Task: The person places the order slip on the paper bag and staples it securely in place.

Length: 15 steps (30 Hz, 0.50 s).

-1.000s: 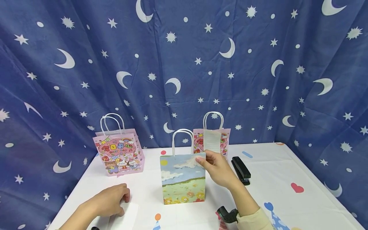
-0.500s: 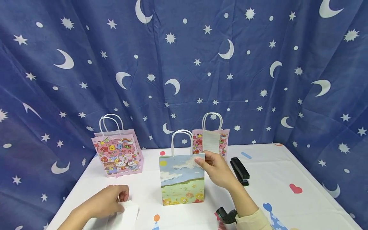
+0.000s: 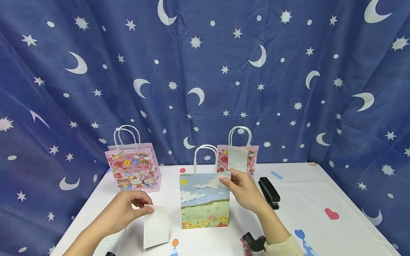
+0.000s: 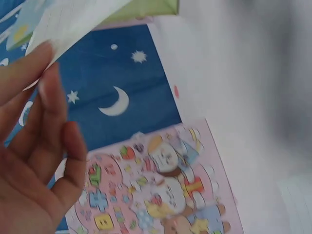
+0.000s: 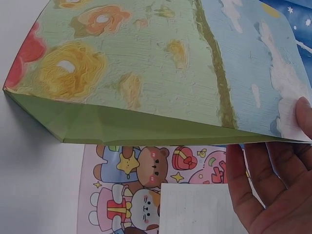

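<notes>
1. a paper slip [image 3: 156,227] is pinched by the left hand [image 3: 127,209], extending below it.
2. a meadow-print bag [image 3: 205,202], left of the right hand [image 3: 242,187], is gripped by it at a top corner.

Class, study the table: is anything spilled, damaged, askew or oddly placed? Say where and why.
Nothing looks spilled or damaged. One slight oddity is the white slip at the front of the rear pink bag: it covers part of the printed design, while the left-hand pink bag shows no slip on its front.
</notes>
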Tool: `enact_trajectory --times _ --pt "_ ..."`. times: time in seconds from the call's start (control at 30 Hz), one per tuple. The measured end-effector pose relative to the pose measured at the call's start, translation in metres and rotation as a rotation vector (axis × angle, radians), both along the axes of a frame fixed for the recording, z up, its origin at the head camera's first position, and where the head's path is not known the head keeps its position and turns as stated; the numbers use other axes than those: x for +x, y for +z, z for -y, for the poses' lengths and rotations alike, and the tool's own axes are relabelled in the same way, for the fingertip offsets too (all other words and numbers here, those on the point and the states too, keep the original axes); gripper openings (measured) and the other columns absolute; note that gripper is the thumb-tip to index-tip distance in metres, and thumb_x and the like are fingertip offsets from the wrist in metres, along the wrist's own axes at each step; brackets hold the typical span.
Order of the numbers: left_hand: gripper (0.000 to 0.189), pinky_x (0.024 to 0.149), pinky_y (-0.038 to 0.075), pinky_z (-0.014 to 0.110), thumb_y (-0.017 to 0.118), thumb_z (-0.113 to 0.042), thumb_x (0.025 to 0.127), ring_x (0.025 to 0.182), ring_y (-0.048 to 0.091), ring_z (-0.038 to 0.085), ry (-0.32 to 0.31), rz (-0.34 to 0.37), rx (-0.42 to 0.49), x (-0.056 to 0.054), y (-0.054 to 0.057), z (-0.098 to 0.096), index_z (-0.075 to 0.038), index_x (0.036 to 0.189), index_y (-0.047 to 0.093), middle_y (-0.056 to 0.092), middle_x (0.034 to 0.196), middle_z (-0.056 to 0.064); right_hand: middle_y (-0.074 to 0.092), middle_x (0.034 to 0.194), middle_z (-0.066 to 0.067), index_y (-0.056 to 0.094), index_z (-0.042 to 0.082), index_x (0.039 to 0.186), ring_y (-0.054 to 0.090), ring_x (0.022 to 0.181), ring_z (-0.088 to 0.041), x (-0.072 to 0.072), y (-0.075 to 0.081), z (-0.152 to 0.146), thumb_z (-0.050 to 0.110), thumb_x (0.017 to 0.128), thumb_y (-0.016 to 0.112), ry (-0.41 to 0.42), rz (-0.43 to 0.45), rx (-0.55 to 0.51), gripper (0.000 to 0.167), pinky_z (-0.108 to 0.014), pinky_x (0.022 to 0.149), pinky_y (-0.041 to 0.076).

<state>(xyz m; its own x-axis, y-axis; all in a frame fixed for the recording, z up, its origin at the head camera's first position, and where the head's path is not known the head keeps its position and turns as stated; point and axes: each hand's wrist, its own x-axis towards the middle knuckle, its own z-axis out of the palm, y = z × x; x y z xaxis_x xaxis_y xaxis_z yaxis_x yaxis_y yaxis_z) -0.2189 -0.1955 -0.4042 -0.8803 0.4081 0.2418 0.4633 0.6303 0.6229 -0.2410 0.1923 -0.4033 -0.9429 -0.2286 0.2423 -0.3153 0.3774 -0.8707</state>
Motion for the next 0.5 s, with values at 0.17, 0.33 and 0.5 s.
enact_trajectory --times 0.17,0.33,0.5 --pt "0.012 0.070 0.053 0.024 0.086 -0.027 0.085 0.078 0.065 0.001 0.076 -0.107 0.144 0.001 0.002 -0.022 -0.034 0.088 0.077 0.071 0.084 -0.018 0.068 0.092 -0.006 0.064 0.008 0.097 0.060 0.080 -0.018 -0.001 0.000 -0.001 0.034 0.105 0.062 0.008 -0.005 0.001 0.027 -0.027 0.073 0.048" --pt "0.010 0.070 0.053 0.024 0.086 -0.025 0.084 0.079 0.066 0.005 0.099 -0.135 0.272 -0.004 0.001 -0.040 -0.031 0.089 0.080 0.073 0.087 -0.014 0.074 0.101 -0.007 0.069 0.010 0.109 0.067 0.088 -0.017 -0.001 -0.001 -0.002 0.033 0.105 0.061 0.021 -0.011 -0.003 0.025 -0.027 0.081 0.054" --pt "0.013 0.070 0.053 0.026 0.088 -0.024 0.082 0.079 0.066 0.003 0.179 -0.177 0.272 -0.012 0.000 -0.055 -0.031 0.088 0.078 0.073 0.084 -0.017 0.076 0.107 -0.007 0.070 0.009 0.115 0.071 0.095 -0.017 -0.001 -0.002 -0.002 0.032 0.105 0.061 0.031 -0.014 -0.006 0.026 -0.028 0.087 0.057"
